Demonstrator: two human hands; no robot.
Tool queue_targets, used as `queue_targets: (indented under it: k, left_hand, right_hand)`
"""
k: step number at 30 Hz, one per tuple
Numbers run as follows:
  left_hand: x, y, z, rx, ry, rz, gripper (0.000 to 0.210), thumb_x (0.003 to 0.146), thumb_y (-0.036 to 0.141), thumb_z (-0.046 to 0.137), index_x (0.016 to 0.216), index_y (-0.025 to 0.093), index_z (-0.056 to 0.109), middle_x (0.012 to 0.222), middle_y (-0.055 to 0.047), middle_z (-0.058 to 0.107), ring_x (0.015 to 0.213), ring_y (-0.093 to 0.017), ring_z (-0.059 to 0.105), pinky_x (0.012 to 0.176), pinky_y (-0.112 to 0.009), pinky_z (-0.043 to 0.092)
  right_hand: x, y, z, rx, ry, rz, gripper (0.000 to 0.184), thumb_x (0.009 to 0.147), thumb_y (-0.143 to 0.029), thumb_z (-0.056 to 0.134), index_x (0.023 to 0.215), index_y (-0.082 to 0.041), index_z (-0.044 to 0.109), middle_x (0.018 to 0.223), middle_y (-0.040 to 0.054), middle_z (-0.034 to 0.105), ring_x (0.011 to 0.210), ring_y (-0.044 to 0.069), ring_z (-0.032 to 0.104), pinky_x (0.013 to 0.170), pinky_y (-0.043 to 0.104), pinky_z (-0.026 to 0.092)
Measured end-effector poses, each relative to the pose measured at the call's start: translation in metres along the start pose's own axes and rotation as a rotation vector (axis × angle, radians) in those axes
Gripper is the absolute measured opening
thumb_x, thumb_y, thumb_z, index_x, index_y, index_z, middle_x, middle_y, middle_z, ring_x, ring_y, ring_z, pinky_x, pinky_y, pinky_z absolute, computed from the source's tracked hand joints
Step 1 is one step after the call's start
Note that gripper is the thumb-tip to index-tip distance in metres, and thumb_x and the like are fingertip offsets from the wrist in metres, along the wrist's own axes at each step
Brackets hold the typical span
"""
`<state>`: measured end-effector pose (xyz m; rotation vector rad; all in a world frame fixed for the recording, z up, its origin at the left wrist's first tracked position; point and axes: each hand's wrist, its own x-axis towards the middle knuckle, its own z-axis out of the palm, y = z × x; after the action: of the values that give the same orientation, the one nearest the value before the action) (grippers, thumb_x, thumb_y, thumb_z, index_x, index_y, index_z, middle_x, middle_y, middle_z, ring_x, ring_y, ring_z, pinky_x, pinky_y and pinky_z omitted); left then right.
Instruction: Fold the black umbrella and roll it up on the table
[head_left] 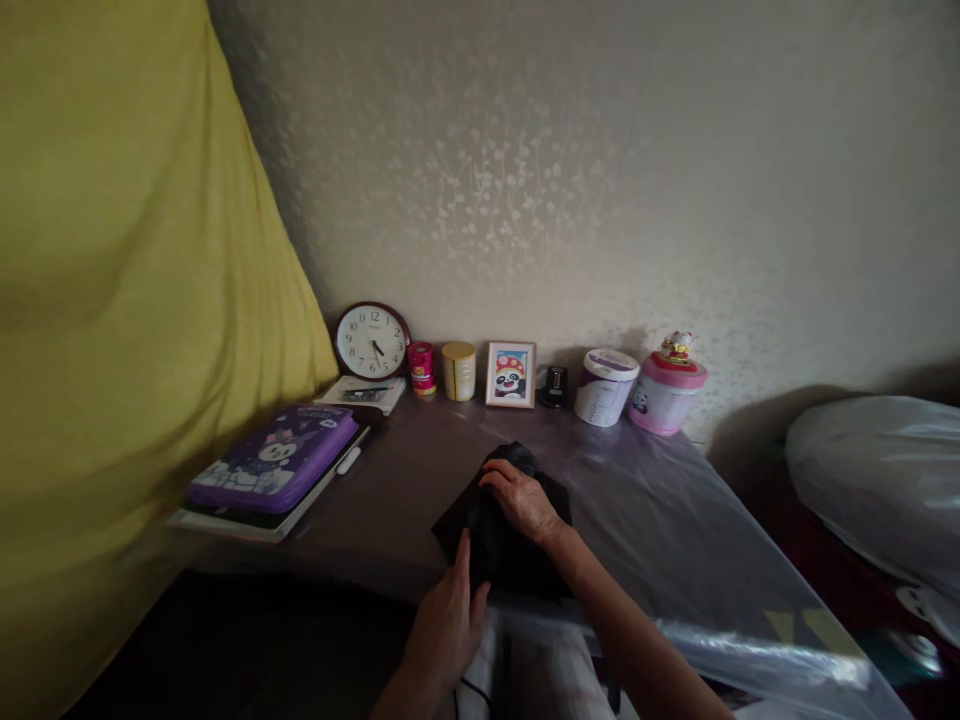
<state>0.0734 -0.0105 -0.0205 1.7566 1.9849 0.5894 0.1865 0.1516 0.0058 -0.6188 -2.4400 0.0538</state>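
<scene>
A black cloth [499, 545] lies on the dark tabletop [397, 490] in front of me. My right hand [525, 500] rests flat on top of it, fingers spread and pressing down. My left hand [448, 622] touches the cloth's near left edge, fingers together against the fabric. Whether either hand pinches the cloth cannot be made out in the dim light.
Along the wall stand a round clock [372, 340], a red tin [421, 368], a yellow tin [459, 370], a framed panda picture [511, 375], a white tub [604, 386] and a pink tub [666, 392]. A purple case [277, 458] lies left. Clear plastic sheet [675, 530] covers the right. Yellow curtain [112, 300] hangs left.
</scene>
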Motion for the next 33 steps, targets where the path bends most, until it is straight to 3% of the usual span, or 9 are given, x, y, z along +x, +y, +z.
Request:
queue_targets:
  k: [4, 10, 14, 21, 26, 29, 33]
  left_hand:
    - [-0.004, 0.006, -0.005, -0.018, 0.016, 0.003, 0.072, 0.092, 0.022, 0.035, 0.145, 0.016, -0.013, 0.133, -0.013, 0.052, 0.104, -0.018, 0.062, 0.086, -0.025, 0.045]
    - [-0.005, 0.012, -0.007, 0.216, -0.051, 0.053, 0.062, 0.093, 0.02, 0.031, 0.146, 0.03, 0.0, 0.097, -0.007, 0.065, 0.084, -0.019, 0.065, 0.074, -0.027, 0.046]
    - [-0.004, 0.014, -0.007, 0.292, -0.063, 0.049, 0.061, 0.092, 0.019, 0.032, 0.145, 0.036, 0.005, 0.094, -0.006, 0.063, 0.079, -0.018, 0.065, 0.07, -0.026, 0.045]
    - [-0.003, 0.015, -0.005, 0.262, -0.068, 0.029, 0.056, 0.093, 0.02, 0.031, 0.145, 0.031, 0.014, 0.1, -0.008, 0.064, 0.085, -0.02, 0.065, 0.073, -0.029, 0.046]
    - [-0.002, 0.01, 0.0, 0.259, -0.049, 0.011, 0.054, 0.094, 0.022, 0.029, 0.145, 0.029, 0.015, 0.099, -0.008, 0.064, 0.085, -0.02, 0.065, 0.074, -0.028, 0.046]
    - [-0.002, 0.008, 0.002, 0.246, -0.037, 0.016, 0.053, 0.095, 0.022, 0.029, 0.146, 0.029, 0.013, 0.099, -0.007, 0.064, 0.086, -0.018, 0.065, 0.075, -0.026, 0.045]
    - [-0.002, 0.008, 0.002, 0.214, -0.035, 0.002, 0.053, 0.095, 0.023, 0.028, 0.146, 0.025, 0.013, 0.1, -0.008, 0.065, 0.087, -0.018, 0.064, 0.076, -0.026, 0.045]
  right_hand:
    - [0.002, -0.001, -0.003, -0.017, -0.035, -0.015, 0.02, 0.09, -0.013, 0.044, 0.1, -0.019, 0.06, 0.112, 0.0065, 0.058, 0.1, 0.016, 0.059, 0.086, 0.026, 0.051]
    - [0.003, -0.001, -0.003, -0.05, -0.048, -0.05, 0.021, 0.09, -0.013, 0.045, 0.1, -0.019, 0.062, 0.111, 0.0071, 0.059, 0.102, 0.017, 0.057, 0.088, 0.028, 0.051]
    - [0.004, 0.0, 0.0, -0.076, -0.052, -0.07, 0.019, 0.089, -0.013, 0.047, 0.098, -0.018, 0.063, 0.11, 0.0079, 0.059, 0.102, 0.018, 0.057, 0.088, 0.029, 0.051]
    - [0.004, 0.001, 0.007, -0.057, -0.06, -0.059, 0.019, 0.09, -0.016, 0.046, 0.098, -0.019, 0.064, 0.111, 0.0075, 0.059, 0.102, 0.018, 0.058, 0.089, 0.031, 0.051]
    - [-0.014, -0.007, -0.001, 0.096, 0.034, 0.031, 0.025, 0.093, -0.023, 0.042, 0.112, -0.02, 0.058, 0.124, 0.0082, 0.054, 0.109, 0.016, 0.057, 0.093, 0.031, 0.05]
    - [-0.032, -0.009, -0.009, 0.148, 0.107, 0.055, 0.023, 0.094, -0.023, 0.041, 0.106, -0.02, 0.061, 0.117, 0.0078, 0.059, 0.107, 0.016, 0.057, 0.094, 0.033, 0.049]
    - [-0.041, 0.005, -0.004, 0.105, 0.1, 0.013, 0.023, 0.093, -0.023, 0.043, 0.105, -0.02, 0.062, 0.112, 0.0081, 0.063, 0.109, 0.018, 0.057, 0.096, 0.041, 0.046]
